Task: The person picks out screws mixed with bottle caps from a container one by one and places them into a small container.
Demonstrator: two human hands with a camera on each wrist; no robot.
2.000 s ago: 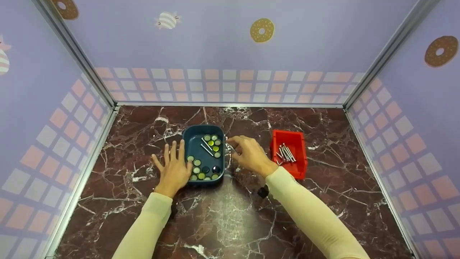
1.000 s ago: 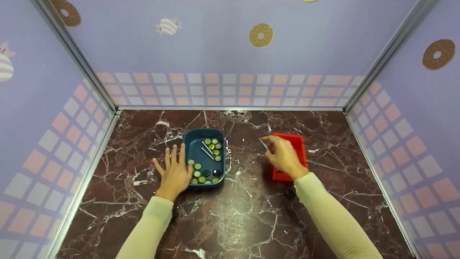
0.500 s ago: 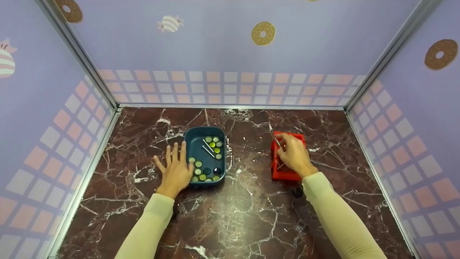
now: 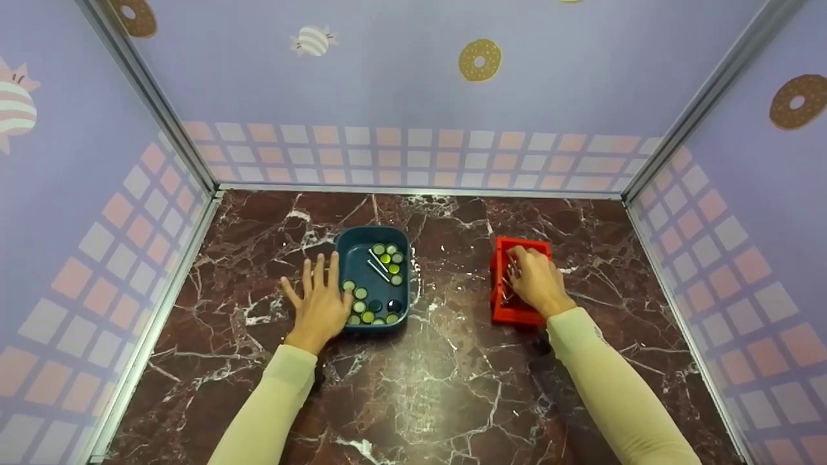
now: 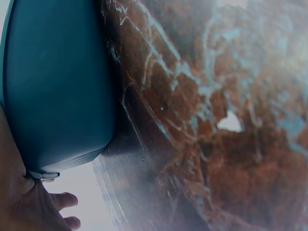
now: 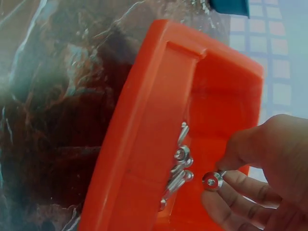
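Observation:
A dark teal tray [image 4: 342,242] holds several small round green, yellow and dark discs [image 4: 394,269] and a couple of long silver screws [image 4: 378,270]. At its left side, my left hand [image 4: 318,309] lies with straight, spread fingers, the thumb over the rim. On the right, my right hand [image 4: 537,279] reaches over the red bin [image 4: 504,314]. It pinches a silver screw [image 6: 212,181] between thumb and fingers, head toward the right wrist camera. More silver screws [image 6: 179,168] lie inside the bin, partly hidden by its wall in that view.
Both containers stand on a dark red marbled table [image 4: 452,387], with a stretch of tabletop between them. Patterned lilac walls [image 4: 413,84] close off the back and both sides.
My right hand has moved right from beside the tray to the red bin, carrying a screw, and has lowered over the bin. My left hand stays at the tray.

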